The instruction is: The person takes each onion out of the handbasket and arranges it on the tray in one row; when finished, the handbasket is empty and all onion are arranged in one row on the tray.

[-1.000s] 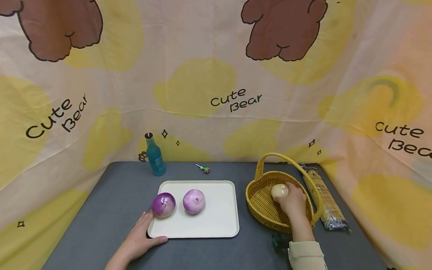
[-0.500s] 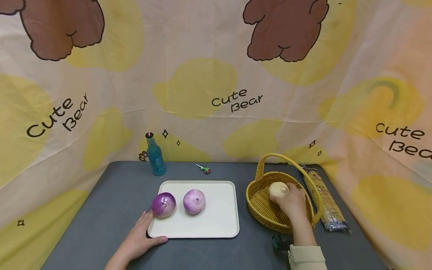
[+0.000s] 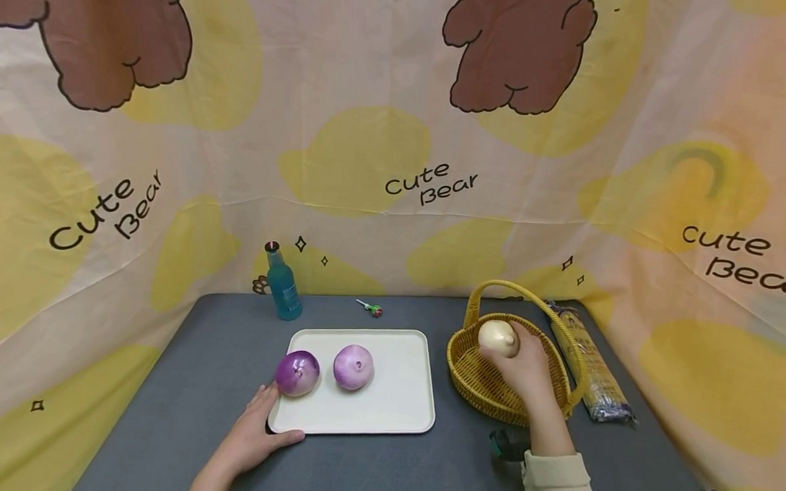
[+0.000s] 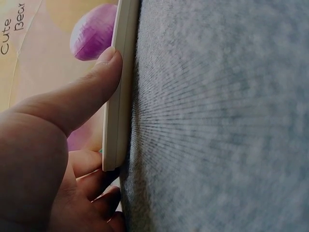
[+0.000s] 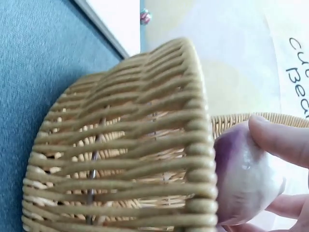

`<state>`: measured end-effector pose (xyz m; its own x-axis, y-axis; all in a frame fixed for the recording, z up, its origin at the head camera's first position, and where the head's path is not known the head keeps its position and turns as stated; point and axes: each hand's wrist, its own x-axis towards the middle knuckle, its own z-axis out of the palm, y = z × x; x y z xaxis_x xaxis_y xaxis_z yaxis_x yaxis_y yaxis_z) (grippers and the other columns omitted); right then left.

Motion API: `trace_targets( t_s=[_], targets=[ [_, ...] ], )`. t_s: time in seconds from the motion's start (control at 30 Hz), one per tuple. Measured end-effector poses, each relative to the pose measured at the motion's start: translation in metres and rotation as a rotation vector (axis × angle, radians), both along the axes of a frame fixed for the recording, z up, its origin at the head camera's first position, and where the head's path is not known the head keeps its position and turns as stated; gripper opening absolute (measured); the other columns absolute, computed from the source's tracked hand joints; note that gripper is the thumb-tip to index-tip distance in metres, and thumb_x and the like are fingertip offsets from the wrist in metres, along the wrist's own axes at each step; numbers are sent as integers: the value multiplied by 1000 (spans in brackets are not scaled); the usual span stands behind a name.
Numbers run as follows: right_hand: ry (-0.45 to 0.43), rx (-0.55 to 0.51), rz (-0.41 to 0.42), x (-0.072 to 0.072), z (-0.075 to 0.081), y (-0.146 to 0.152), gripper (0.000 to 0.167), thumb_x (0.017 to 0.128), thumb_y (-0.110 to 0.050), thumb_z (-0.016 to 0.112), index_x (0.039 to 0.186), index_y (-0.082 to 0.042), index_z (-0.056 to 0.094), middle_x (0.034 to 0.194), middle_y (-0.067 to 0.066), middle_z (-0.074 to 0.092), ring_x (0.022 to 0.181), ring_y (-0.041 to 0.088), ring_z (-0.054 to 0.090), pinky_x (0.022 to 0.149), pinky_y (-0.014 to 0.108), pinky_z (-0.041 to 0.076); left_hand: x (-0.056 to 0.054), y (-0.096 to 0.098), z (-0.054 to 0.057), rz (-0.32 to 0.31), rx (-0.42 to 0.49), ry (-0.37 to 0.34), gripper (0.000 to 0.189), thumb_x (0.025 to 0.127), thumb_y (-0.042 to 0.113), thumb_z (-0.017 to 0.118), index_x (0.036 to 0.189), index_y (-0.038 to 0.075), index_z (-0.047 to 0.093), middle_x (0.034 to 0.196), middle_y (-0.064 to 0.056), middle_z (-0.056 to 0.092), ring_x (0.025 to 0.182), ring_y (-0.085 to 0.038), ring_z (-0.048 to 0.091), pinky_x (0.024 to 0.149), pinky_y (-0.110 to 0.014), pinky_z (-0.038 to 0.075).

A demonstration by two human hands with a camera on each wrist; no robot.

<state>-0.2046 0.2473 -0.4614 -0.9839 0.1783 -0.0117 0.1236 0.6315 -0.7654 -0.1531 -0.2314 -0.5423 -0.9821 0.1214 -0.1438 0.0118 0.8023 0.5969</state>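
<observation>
In the head view, my right hand [image 3: 527, 366] grips an onion [image 3: 497, 338] above the yellow wicker basket [image 3: 485, 408]. The right wrist view shows this onion [image 5: 246, 179] as pale on one side and purple on the other, between thumb and fingers, just beyond the basket's rim. My left hand [image 3: 250, 432] rests at the front left corner of a white tray [image 3: 394, 404]. Its thumb [image 4: 91, 89] lies against the tray's edge, with the other fingers along the left side. Two purple onions, one darker [image 3: 297, 373] and one lighter [image 3: 353, 367], sit on the tray.
A blue bottle [image 3: 283, 283] stands at the back left. A small green-and-red item with a white stick [image 3: 370, 307] lies behind the tray. Right of the basket lies a long yellow packet [image 3: 590, 364]. The basket's handle [image 3: 562, 327] arches over its right side.
My right hand has lifted the onion from inside the basket and shifted slightly left with it. My left hand, the tray and its two onions have stayed in place.
</observation>
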Motion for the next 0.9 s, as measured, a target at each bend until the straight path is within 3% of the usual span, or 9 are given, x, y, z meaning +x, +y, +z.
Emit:
trace_targets(
  t_s=[0.5, 0.9],
  targets=[
    [55, -57, 32, 9, 10, -23, 93, 87, -44, 78, 156, -2, 32, 153, 26, 38, 139, 46, 41, 107, 62, 41, 1, 0, 2, 2, 7, -15, 119, 77, 59, 81, 156, -9, 22, 163, -29, 23, 152, -51, 11, 119, -67, 15],
    [116, -51, 47, 11, 2, -44, 87, 86, -39, 81, 153, -3, 39, 150, 25, 45, 136, 44, 46, 105, 61, 42, 2, 1, 4, 6, 13, -13, 119, 77, 57, 81, 157, -7, 22, 163, -28, 23, 152, -51, 10, 119, -68, 14]
  ],
)
